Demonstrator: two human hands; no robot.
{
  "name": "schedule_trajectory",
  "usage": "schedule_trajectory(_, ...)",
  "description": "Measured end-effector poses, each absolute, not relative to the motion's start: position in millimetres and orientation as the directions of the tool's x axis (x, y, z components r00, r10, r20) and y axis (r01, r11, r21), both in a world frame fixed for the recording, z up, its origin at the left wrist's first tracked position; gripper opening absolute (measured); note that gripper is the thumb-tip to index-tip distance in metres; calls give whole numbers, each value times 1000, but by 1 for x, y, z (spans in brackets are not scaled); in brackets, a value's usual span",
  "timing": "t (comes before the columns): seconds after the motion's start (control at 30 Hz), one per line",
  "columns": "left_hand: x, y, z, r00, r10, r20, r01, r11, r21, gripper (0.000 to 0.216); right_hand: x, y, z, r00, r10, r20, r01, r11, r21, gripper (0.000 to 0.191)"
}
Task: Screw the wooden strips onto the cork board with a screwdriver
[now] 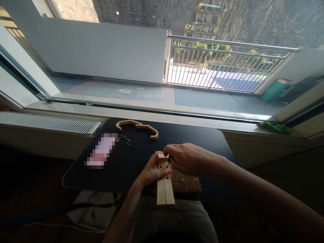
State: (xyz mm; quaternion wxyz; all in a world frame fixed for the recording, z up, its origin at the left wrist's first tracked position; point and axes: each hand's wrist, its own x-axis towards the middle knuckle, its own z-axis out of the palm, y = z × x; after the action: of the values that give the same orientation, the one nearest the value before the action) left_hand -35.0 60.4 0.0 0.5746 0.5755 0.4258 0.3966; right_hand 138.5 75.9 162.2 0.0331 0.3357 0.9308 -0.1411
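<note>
Two pale wooden strips [165,194] lie side by side, forming one long piece with several dark holes and a raised block at the far end. My left hand [152,172] is closed around them, its thumb across the top. My right hand [186,158] pinches a small dark-handled tool [169,158] over the far end of the strips. The tool's thin tip points at a hole; its exact kind is mostly hidden by my fingers. Beneath the strips is a brown wooden board [188,183] with holes and marks, at the table's near edge.
On the black table [192,135] lie two curved wooden hooks [149,127], several small metal screws or pins [124,137] and a blurred pink item [102,151]. A radiator [50,122] stands at left, and a window ledge [177,116] runs behind with a green cloth [274,127].
</note>
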Motion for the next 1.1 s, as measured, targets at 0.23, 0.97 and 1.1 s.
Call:
schedule_trajectory(0.23, -36, 60, 2, 306, 952, -19, 74, -4, 997, 48, 135, 71, 169, -773, 586, -244, 630, 754, -185, 5)
schedule_trajectory(0.97, -35, 60, 5, 311, 950, -3, 53, -14, 999, 45, 130, 73, 168, -728, 674, -124, 680, 733, -17, 23)
schedule_trajectory(1.1, -35, 60, 1, 314, 949, -16, 51, -1, 999, 47, 136, 76, 161, -765, 631, -131, 644, 752, -141, 15)
